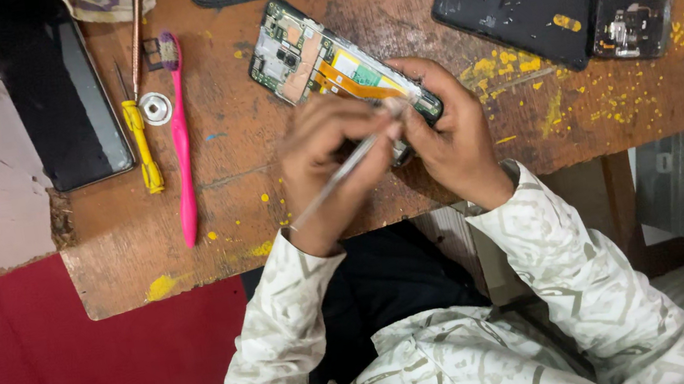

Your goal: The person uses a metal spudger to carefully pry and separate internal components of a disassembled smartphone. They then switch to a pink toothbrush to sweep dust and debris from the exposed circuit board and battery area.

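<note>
Opened phone [321,64] lay mid-bench, circuit side up. I noted left hand [321,163] pinching tweezers [340,176] at near end; right hand [452,139] clamped phone's edge, apparently steadying it.

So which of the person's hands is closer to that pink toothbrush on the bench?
Left. The left hand holds a thin metal tool a short way right of the pink toothbrush; the right hand lies farther right, gripping the opened phone.
</note>
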